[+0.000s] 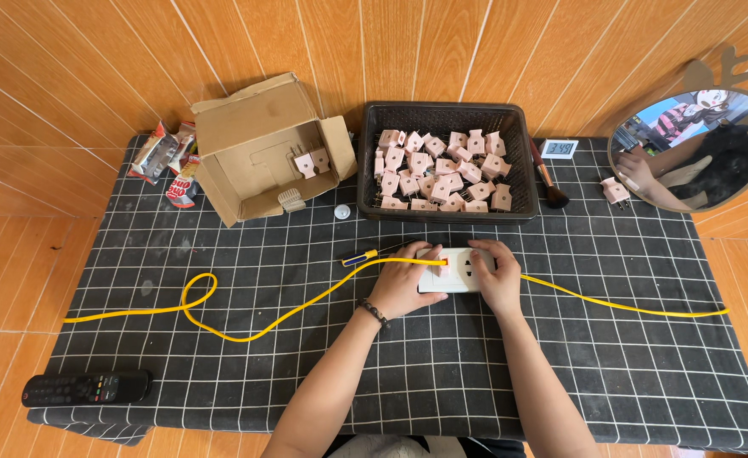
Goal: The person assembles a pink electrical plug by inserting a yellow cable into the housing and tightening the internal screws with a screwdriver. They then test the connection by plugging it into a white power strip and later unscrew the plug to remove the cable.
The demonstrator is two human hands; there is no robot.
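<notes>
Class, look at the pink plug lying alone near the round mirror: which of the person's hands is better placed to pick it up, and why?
The right hand. It rests on the right end of the white socket block, on the same side as the lone pink plug. The left hand would probably have to cross over the block.

A socket block [457, 271] lies at the middle of the desk [611, 373], with a cable [246, 326] running from it toward both side edges. Behind it, at the far edge, sits a basket [522, 161] holding plugs [442, 170]. A cardboard box [259, 144] stands left of the basket, a mirror [696, 148] at the far right corner, and a remote [85, 388] at the near left corner.
</notes>
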